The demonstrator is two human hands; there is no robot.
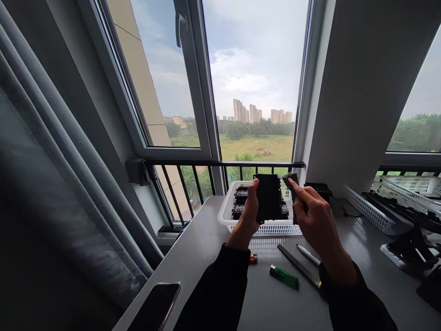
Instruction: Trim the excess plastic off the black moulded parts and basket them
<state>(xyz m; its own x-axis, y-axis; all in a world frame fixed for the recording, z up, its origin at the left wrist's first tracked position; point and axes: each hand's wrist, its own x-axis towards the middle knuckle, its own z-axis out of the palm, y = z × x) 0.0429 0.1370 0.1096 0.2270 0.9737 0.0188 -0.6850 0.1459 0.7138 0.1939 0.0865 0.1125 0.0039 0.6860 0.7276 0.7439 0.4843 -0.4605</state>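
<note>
My left hand is closed around the left edge of a flat black plastic part, held up over a white basket. Small notched tabs run along the part's right side. In my right hand is a dark, thin, folded piece, pinched with the index finger laid along it; its material is hard to make out. This piece is just right of the black part, and a narrow gap seems to lie between them. More black toothed parts sit in the basket, partly covered by my left hand.
Below the basket lie a green lighter, an orange lighter, a flat file and a marker. A phone rests at the table's left edge. White baskets with black parts stand right. Behind are a railing and window.
</note>
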